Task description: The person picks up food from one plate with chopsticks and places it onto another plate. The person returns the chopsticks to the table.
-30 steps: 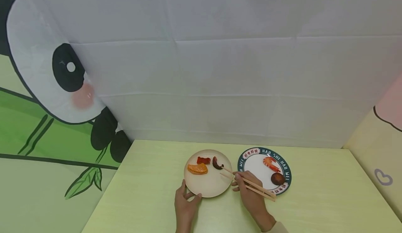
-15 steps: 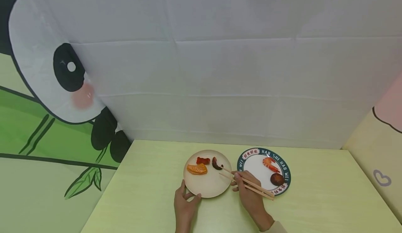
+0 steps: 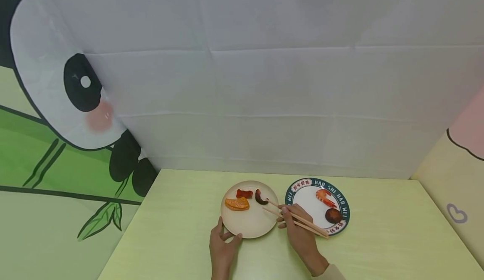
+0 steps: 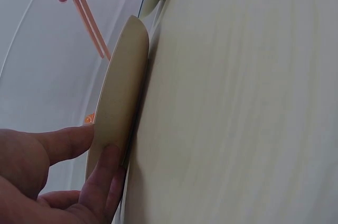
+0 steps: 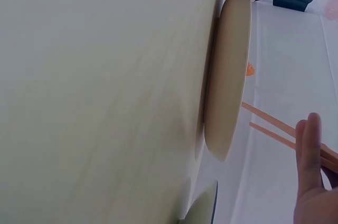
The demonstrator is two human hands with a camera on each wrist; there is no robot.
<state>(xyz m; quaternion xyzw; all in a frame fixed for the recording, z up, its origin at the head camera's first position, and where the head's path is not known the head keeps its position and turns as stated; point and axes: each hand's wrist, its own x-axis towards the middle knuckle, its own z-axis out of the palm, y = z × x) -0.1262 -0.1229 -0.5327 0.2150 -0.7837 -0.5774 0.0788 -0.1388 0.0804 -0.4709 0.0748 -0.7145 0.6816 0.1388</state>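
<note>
My left hand (image 3: 224, 246) holds the cream plate (image 3: 249, 225) at its near left rim. In the left wrist view its thumb lies at the rim, with fingers against the outer wall. A pair of wooden chopsticks (image 3: 306, 223) is gripped in my right hand (image 3: 302, 231). Their tips are slightly apart over the plate's right part, the upper one right at a dark, curved food piece (image 3: 260, 197) with a reddish end. Also on this plate are a red food chunk (image 3: 244, 193) and an orange, striped slice (image 3: 237, 204).
A white plate with a lettered dark green rim (image 3: 345, 204) stands close on the right, partly behind my right hand. It bears a shrimp (image 3: 325, 197) and a round brown mushroom cap (image 3: 333, 215). Beyond the pale table (image 3: 181, 213) hangs a white sheet (image 3: 264, 82).
My right hand and the chopsticks have shifted very slightly left. The food pieces and my left hand's hold on the plate look the same.
</note>
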